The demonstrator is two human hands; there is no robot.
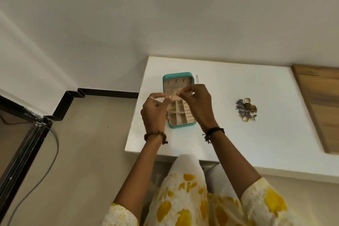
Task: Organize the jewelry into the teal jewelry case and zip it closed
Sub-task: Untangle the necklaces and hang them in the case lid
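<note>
while two hands (pixel 176 105) pinch, one case (pixel 178 101)

Views: one, head-worn, wide-angle. Position: above the near edge of the white bench (pixel 229 82). Facing: forward and steeply down, toward the far wall. Range: close; forearms enter from the bottom edge, hands meet mid-frame. Coverage: bench at centre and right, floor (pixel 88 152) and wall skirting at left, the wearer's lap below. Edges curve with lens distortion.

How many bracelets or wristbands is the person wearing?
2: a brown beaded bracelet on the left wrist, a black thread band on the right wrist. None hidden, as far as shows.
</note>
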